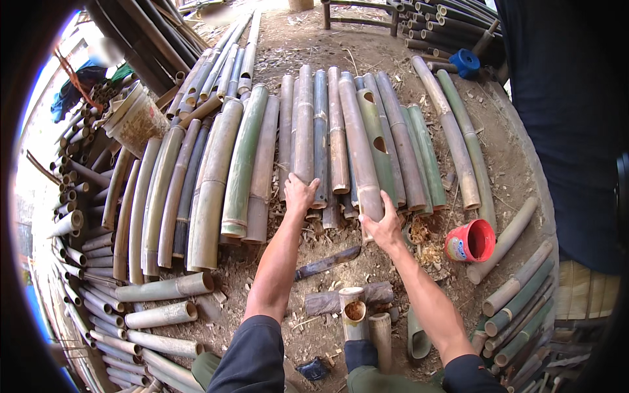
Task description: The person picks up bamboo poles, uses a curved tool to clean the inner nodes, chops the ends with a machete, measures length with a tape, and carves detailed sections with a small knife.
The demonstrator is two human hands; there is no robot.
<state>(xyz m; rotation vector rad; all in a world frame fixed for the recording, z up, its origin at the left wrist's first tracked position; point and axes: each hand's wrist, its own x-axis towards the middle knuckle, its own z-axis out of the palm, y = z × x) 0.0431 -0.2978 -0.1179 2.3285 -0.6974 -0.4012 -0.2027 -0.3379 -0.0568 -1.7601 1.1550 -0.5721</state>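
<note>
Several cut bamboo poles lie side by side before me, pointing away. My left hand (301, 195) closes round the near end of a greyish-brown bamboo pole (304, 124). A little to the right, my right hand (385, 224) grips the near end of another pale brown bamboo pole (356, 141), thumb on one side and fingers on the other. Beside that one lies a greenish pole (380, 164) with two holes cut in it. On the ground below my hands are a dark blade-like tool (327, 262) and a short dark log (322, 302).
A red plastic tub (470, 241) stands at the right. Near my legs is an upright bamboo piece (354, 321) with an opening. A dirty bucket (135, 120) and stacked bamboo (98, 255) are at the left. A person in dark clothing (563, 118) stands at the right edge.
</note>
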